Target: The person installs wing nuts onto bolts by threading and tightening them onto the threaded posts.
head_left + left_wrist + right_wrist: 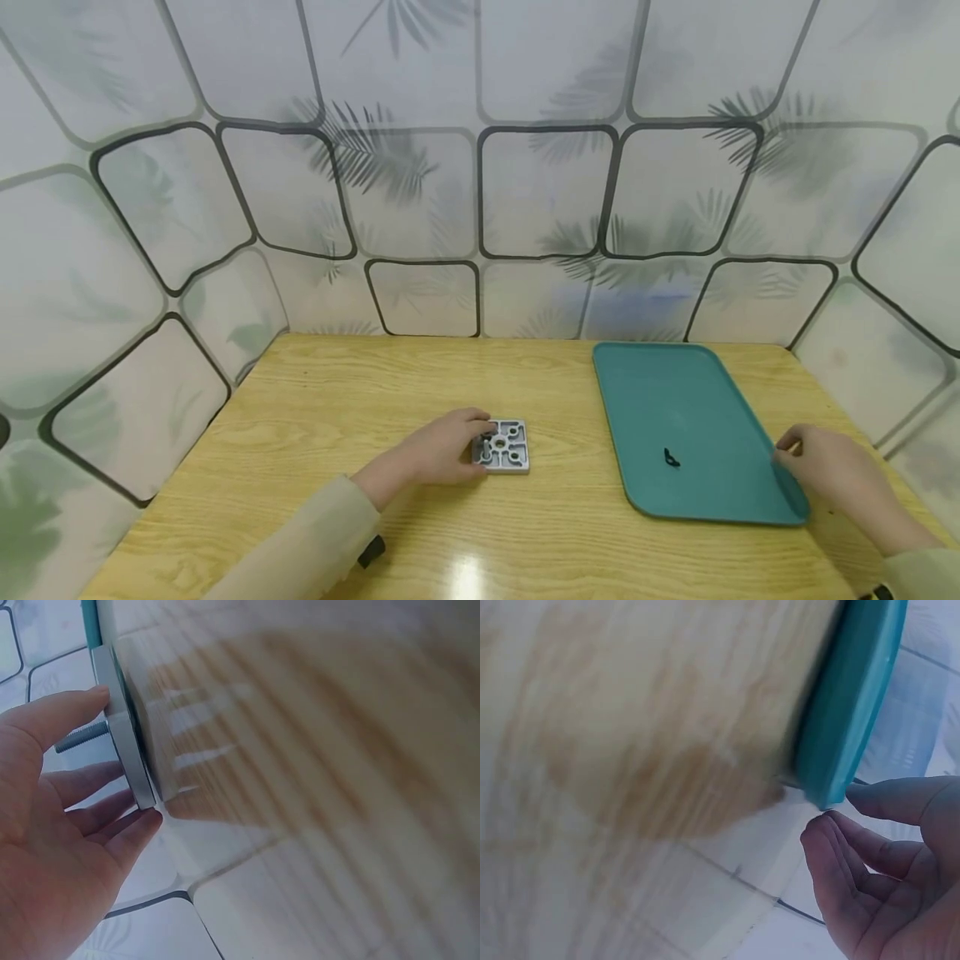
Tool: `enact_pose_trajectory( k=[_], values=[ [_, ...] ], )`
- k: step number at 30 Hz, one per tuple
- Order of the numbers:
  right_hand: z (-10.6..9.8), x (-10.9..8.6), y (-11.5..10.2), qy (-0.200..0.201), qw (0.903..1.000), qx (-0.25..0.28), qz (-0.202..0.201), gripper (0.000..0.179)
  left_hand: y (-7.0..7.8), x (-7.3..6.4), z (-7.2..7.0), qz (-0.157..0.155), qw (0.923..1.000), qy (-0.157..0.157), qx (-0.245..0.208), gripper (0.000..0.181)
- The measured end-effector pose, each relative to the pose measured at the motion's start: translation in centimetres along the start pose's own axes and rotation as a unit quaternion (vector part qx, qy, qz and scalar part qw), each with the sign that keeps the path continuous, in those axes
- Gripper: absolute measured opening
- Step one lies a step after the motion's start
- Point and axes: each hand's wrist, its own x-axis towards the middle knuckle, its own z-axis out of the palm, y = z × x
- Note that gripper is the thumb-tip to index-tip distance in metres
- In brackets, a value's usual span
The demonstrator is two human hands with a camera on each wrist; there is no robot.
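Observation:
My left hand grips a square grey metal plate lying on the table, thumb at its near side and fingers along its far edge. The plate has ribs and several round holes. A threaded bolt stands out from its face between the thumb and fingers. At the right, my right hand pinches the side rim of a teal tray, thumb on the rim and the other fingers curled close under it. A small black piece, bent in shape, lies on the tray.
The light wooden table runs back to a wall covering with dark rounded squares and leaf prints, which also closes off both sides. The tray reaches close to the back edge of the table.

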Motion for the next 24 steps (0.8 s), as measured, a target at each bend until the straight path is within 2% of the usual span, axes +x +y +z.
enact_pose_trajectory(
  k=[6,14,22,24],
  values=[
    [-0.9,-0.1,-1.4,0.029,0.9995,-0.007,-0.013,0.041,0.3,0.0,0.1,0.003,1.0,0.004,0.001,0.068],
    [-1.4,-0.5,-4.1,0.062,0.9971,-0.011,-0.043,0.037,0.2,0.2,0.5,0.009,0.9998,0.011,0.014,0.069],
    [-0.5,-0.2,-6.3,0.115,0.9881,0.03,-0.097,0.03,0.3,0.2,0.4,-0.002,0.9999,0.008,0.014,0.069],
    [-0.2,-0.2,-6.9,0.117,0.9866,0.045,-0.105,0.031,0.4,0.2,0.5,-0.002,0.9999,0.007,0.015,0.069]
  ],
)
